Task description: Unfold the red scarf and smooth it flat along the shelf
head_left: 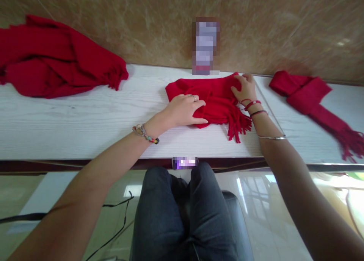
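In the middle of the white table a red scarf [217, 92] lies in a loosely folded bundle, its fringe hanging toward the front right. My left hand [184, 109] rests on the scarf's left front part, with thumb and fingers apart. At the upper right corner, my right hand [245, 87] has its thumb and fingers bent around the scarf's edge, with some fabric between them. Some of the right fingertips are hidden behind the hand. A ring and a beaded bracelet show on the left; several bands are on the right wrist.
A large crumpled red scarf [54, 60] lies at the left. To the right is a narrow, twisted red scarf [309, 94] with fringe. A blurred-out upright item [206, 45] stands by the brown marbled wall [159, 26]. The white table [71, 132] ends just before my knees.
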`<control>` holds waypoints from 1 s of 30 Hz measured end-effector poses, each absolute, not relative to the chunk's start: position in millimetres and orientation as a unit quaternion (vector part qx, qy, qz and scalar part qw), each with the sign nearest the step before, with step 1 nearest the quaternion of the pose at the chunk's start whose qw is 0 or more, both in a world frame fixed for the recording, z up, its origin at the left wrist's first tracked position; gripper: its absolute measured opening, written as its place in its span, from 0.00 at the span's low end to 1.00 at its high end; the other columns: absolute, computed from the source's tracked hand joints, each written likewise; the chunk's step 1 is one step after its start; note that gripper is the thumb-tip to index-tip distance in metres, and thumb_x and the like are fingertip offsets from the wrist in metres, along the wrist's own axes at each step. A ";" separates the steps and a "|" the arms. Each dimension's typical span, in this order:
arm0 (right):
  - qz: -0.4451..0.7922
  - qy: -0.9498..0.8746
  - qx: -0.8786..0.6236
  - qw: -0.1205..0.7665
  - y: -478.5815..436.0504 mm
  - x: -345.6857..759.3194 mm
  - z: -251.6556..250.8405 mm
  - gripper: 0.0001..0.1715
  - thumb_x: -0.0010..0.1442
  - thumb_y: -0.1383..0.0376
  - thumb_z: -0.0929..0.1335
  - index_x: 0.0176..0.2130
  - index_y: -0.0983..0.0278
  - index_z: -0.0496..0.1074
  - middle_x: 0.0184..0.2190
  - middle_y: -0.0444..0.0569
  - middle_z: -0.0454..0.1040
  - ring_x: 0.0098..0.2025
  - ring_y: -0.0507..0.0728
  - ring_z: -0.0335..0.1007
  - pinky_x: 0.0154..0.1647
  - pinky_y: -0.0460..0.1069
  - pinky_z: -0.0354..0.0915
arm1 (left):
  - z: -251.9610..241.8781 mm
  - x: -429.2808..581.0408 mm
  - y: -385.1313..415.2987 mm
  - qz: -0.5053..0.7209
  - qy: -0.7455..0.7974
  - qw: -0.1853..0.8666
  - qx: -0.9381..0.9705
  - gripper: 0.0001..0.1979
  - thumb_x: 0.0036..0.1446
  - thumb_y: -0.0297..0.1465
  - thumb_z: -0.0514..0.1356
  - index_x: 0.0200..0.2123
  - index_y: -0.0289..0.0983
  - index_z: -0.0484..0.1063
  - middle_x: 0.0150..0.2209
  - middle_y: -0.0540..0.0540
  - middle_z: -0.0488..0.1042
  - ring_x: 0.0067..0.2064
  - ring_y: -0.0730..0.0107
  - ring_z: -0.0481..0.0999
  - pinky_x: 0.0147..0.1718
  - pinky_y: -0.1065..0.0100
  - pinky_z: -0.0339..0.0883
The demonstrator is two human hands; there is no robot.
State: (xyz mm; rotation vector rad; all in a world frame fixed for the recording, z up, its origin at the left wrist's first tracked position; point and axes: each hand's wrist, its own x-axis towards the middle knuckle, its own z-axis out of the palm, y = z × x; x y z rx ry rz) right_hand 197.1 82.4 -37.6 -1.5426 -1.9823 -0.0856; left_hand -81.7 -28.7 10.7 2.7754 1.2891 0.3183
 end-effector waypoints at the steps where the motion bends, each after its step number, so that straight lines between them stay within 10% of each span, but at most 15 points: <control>1: -0.032 -0.770 -0.566 0.292 77.2 191.6 -33.7 0.28 0.54 0.61 0.67 0.54 0.62 0.67 0.58 0.56 0.61 0.60 0.69 0.55 0.60 0.67 0.53 | 9.8 -79.6 -29.6 0.095 0.421 0.028 0.902 0.24 0.54 0.44 0.59 0.50 0.38 0.69 0.46 0.43 0.71 0.49 0.59 0.69 0.50 0.63 0.58; 9: 0.069 -0.889 -0.433 0.135 52.4 155.8 -15.6 0.27 0.60 0.62 0.63 0.58 0.61 0.65 0.61 0.52 0.63 0.63 0.67 0.53 0.62 0.69 0.46 | 12.0 -74.2 -37.4 0.064 0.432 0.043 0.898 0.21 0.58 0.29 0.53 0.55 0.39 0.65 0.48 0.43 0.71 0.48 0.62 0.71 0.44 0.66 0.62; 16: 0.070 -0.890 -0.429 0.138 63.2 161.8 -22.5 0.26 0.59 0.62 0.63 0.57 0.58 0.67 0.59 0.48 0.65 0.62 0.66 0.57 0.60 0.67 0.51 | 11.0 -71.1 -40.4 0.084 0.476 0.029 0.875 0.29 0.55 0.42 0.58 0.59 0.39 0.61 0.51 0.41 0.70 0.50 0.59 0.69 0.47 0.65 0.62; 30: 0.029 -0.910 -0.392 0.129 70.4 177.1 -20.7 0.26 0.59 0.66 0.62 0.57 0.63 0.67 0.57 0.49 0.68 0.59 0.59 0.63 0.61 0.57 0.59 | 27.8 -97.0 -32.3 0.114 0.328 0.058 0.936 0.26 0.52 0.28 0.55 0.57 0.41 0.65 0.40 0.48 0.76 0.38 0.69 0.73 0.41 0.67 0.64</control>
